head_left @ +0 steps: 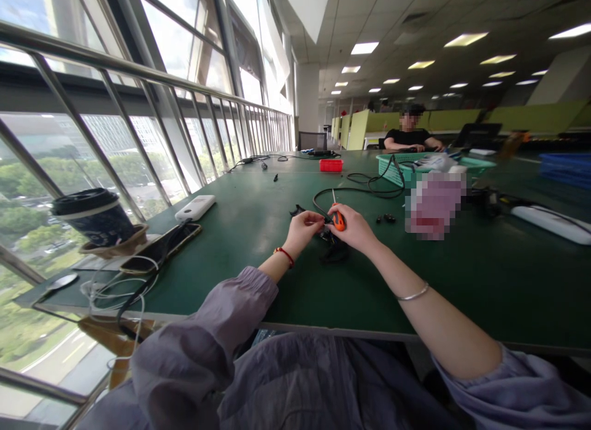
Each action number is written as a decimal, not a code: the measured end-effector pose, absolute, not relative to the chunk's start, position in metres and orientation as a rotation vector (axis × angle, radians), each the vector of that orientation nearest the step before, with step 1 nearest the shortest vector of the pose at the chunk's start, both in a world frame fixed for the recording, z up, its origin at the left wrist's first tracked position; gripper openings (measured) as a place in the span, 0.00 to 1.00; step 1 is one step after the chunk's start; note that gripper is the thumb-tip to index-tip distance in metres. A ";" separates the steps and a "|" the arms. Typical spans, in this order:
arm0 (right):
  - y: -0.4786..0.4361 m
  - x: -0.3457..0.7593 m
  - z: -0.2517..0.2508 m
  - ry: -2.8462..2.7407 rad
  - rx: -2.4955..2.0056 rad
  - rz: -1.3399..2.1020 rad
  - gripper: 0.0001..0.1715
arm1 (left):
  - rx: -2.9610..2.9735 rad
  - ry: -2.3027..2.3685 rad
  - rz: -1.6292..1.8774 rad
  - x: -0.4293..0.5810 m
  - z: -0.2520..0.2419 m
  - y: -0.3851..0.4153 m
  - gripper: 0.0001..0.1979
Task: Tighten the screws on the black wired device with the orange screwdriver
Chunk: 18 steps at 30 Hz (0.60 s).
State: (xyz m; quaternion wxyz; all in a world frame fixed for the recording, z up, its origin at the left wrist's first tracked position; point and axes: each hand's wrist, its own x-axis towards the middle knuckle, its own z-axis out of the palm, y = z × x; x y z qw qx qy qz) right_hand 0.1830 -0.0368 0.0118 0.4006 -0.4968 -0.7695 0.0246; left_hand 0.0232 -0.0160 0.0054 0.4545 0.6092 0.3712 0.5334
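Observation:
My right hand [354, 228] is closed around a small orange-handled screwdriver [338, 219], whose thin shaft points up and away. My left hand [302, 227] pinches a small black part [325, 220] right beside the screwdriver's handle, fingers curled. Both hands hover just above the green table [258, 263], over a dark black piece [333, 250] lying below them. A black cable [364, 188] loops away behind my hands. Two small black bits [386, 218] lie to the right of my right hand.
At the left stand a paper coffee cup [95, 217], a phone [159, 249], a white power bank [195, 207] and white cords [115, 288]. A red box [331, 165] and a green basket [397, 168] sit farther back. Another person [409, 134] sits at the far end.

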 end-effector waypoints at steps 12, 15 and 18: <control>-0.043 0.180 0.016 -2.009 -1.191 0.002 0.04 | 1.166 0.764 1.196 0.024 0.005 -0.019 0.12; -0.042 0.181 0.015 -1.978 -1.209 0.002 0.04 | 1.477 0.852 1.288 0.022 0.007 -0.017 0.08; -0.043 0.182 0.016 -2.014 -1.268 -0.001 0.05 | 2.046 1.059 1.384 0.014 0.010 -0.012 0.06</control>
